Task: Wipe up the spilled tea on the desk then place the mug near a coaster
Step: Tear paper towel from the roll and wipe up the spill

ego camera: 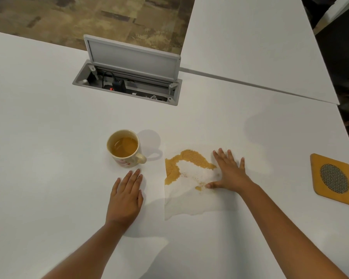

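Observation:
A cream mug (125,149) with a pink print stands upright on the white desk (48,117), about half full of tea, handle pointing right. To its right a white paper towel (189,200) lies spread flat, with a brown tea stain (191,158) soaked into its upper left part. My right hand (229,171) presses flat on the towel's right side, fingers spread. Palm down on the desk, my left hand (127,195) rests just below the mug, touching the towel's left edge. A wooden coaster (333,179) with a dark mesh centre lies at the far right.
An open grey cable box (129,77) with its lid raised, plugs and cables inside, is sunk into the desk behind the mug. A second white desk (260,47) adjoins at the back right. The desk's right edge runs just beyond the coaster.

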